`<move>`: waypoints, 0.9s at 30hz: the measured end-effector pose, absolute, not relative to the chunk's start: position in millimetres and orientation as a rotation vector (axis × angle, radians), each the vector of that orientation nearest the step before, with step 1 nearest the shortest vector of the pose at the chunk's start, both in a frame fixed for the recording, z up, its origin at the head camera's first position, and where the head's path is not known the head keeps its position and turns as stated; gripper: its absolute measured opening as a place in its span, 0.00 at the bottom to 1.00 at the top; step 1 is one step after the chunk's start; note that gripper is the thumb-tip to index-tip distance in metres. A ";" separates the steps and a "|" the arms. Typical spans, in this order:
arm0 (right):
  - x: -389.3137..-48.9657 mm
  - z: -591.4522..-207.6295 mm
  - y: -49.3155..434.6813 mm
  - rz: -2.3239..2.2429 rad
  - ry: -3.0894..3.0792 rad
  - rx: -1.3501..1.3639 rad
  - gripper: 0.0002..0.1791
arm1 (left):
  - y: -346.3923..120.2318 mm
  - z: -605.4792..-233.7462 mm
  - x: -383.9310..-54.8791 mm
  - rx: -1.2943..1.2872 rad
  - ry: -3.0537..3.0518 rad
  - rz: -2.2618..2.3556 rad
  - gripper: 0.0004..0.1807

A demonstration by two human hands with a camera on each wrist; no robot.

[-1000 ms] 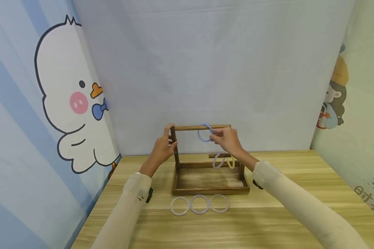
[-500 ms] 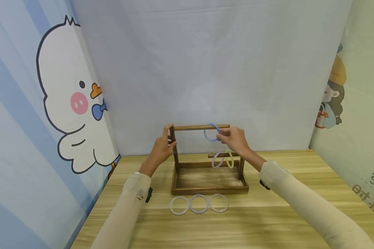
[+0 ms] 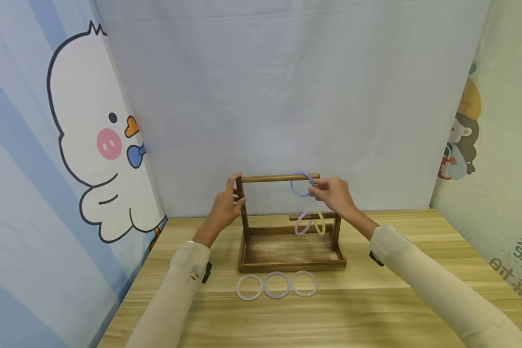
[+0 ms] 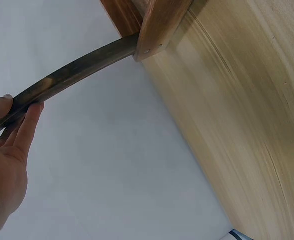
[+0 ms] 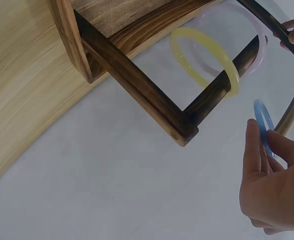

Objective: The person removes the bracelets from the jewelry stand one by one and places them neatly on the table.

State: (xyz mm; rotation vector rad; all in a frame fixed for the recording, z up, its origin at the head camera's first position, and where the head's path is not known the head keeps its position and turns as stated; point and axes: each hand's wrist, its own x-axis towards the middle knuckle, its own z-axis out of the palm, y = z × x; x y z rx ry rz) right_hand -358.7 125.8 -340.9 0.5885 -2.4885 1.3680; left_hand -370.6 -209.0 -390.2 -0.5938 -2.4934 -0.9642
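Note:
A wooden rack (image 3: 291, 267) with a tray base, two posts and two horizontal rods stands on the table. My left hand (image 3: 226, 207) holds the top of its left post (image 4: 77, 71), fingers and thumb on either side. A blue ring (image 3: 292, 189) hangs around the upper rod (image 3: 265, 179) close to that rod's free right end. Thumb and fingers of my right hand (image 3: 337, 195) pinch the ring's right side. On the lower rod (image 5: 214, 97) hang a yellow ring (image 5: 206, 44) and a pale purple ring (image 3: 302, 226).
Three pale rings lie in a row on the table in front of the rack: a white ring (image 3: 238, 294), a purple ring (image 3: 276, 297) and a pinkish ring (image 3: 304, 296). A grey-white cloth (image 3: 330, 96) hangs behind the table (image 3: 374, 309). Printed curtains flank both sides.
My right hand has moved to the right, sliding the blue ring along the upper rod towards its free end. The left hand stays on the left post.

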 end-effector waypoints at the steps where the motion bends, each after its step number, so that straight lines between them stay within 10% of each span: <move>1: -358.2 -340.5 126.6 1.367 -2.488 0.589 0.17 | -209.1 -390.2 -370.6 -0.593 -2.494 -0.964 0.42; 27: -355.1 -339.0 148.1 1.290 -2.491 0.535 0.18 | -213.1 -388.7 -368.5 -0.611 -2.475 -0.947 0.42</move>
